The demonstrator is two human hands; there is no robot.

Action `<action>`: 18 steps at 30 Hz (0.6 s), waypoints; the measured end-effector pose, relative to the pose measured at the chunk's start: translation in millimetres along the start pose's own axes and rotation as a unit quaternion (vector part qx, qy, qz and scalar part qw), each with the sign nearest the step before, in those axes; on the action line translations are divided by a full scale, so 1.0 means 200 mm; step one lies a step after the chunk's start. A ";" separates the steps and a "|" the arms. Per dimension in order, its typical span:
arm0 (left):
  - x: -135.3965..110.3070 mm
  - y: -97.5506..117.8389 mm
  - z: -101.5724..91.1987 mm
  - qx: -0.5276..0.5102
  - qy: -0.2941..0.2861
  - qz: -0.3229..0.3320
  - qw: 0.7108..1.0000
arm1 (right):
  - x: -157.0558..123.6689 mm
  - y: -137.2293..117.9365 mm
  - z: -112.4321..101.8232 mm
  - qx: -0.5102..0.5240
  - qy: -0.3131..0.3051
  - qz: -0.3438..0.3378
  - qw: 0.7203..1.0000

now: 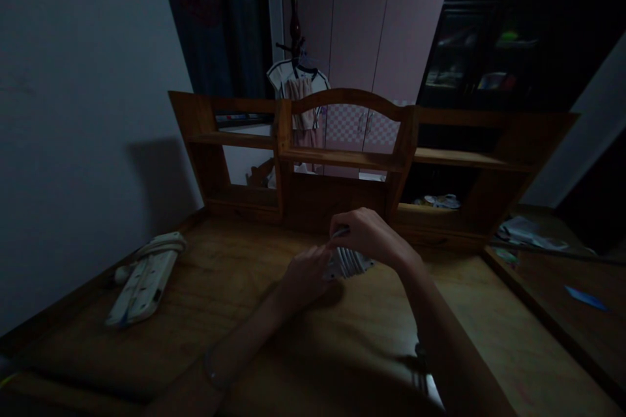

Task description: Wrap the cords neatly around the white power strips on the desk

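In the head view, I locate the cord-wrapped white bundle (333, 268) just right of the centre of the frame, between the two hands and over the wooden tabletop (229, 313). The left hand (306, 272) is closed around the bundle's left end. The right hand (366, 233) is positioned above it, thumb and fingers pinched together on the cord (340, 232), whose parallel turns run around the body below that palm. One end of the body projects left, beside the left fingertips; the other projects right, below the right wrist. I cannot tell whether the underside touches the wood. At the left of the frame, near the wall, lies a white power strip (147, 287) with its lead coiled over the upper end; its markings are too dark and small to read. The blue item (585, 297) at the right edge is likewise illegible.
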State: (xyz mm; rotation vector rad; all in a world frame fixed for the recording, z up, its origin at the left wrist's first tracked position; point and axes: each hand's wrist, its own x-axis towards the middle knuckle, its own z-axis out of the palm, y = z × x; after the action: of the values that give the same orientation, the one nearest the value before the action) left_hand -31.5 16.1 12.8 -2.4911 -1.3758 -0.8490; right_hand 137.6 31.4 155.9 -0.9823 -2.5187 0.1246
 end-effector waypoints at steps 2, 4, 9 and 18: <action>0.00 0.01 0.00 0.006 -0.011 0.019 1.000 | 0.01 0.03 0.01 0.017 -0.016 0.000 1.000; -0.01 0.02 0.01 0.011 -0.008 0.036 0.999 | 0.01 0.06 0.01 0.040 -0.026 0.009 0.999; -0.01 -0.01 0.00 0.008 0.021 0.107 0.994 | 0.00 0.16 0.00 0.120 -0.035 0.045 0.991; -0.04 0.02 0.00 -0.025 0.078 0.197 0.977 | -0.02 0.30 -0.01 0.298 -0.193 0.016 0.935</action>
State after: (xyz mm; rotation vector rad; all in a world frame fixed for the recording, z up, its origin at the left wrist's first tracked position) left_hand -31.4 7.7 8.6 -2.5424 -0.7789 -0.9694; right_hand 179.5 73.4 141.7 -0.7910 -2.5309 1.1170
